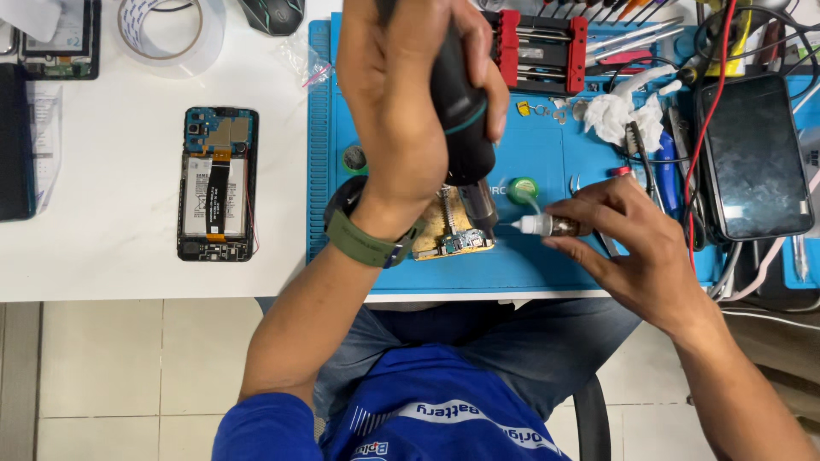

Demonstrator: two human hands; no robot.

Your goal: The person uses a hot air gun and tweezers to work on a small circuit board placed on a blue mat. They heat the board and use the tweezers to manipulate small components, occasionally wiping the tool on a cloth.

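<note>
Bottle (547,224) lies nearly level in the right hand (636,248), its white nozzle pointing left at the board (448,235) on the blue mat (530,265). The left hand (401,111) grips a dark heat tool (461,119) pointing down; its tip hides part of the board.

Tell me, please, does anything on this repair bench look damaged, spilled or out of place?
Nothing looks spilled. The phone on the white table lies with its back cover off, its battery and boards exposed, which may be deliberate. A crumpled white tissue sits among the tools on the blue mat. The hands work over a small circuit board.
</note>
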